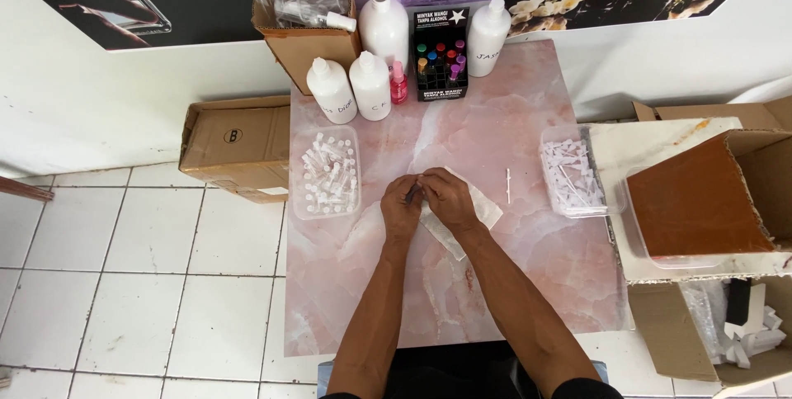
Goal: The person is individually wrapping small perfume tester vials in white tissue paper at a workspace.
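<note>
Here, left to right | clear plastic tray of small vials left of hands | left hand and right hand meet mid-table, fingertips pinched on a small dark item between them, standing roughly upright, equally near both | white cloth under right hand | thin white stick further right.

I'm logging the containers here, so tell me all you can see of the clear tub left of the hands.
The tub is a clear, shallow, rectangular plastic container with rounded corners, open on top. It lies flat on the pink marble-look table, near its left edge, below two white bottles. Small clear vials with white caps fill it loosely. Neither hand touches it.
</note>
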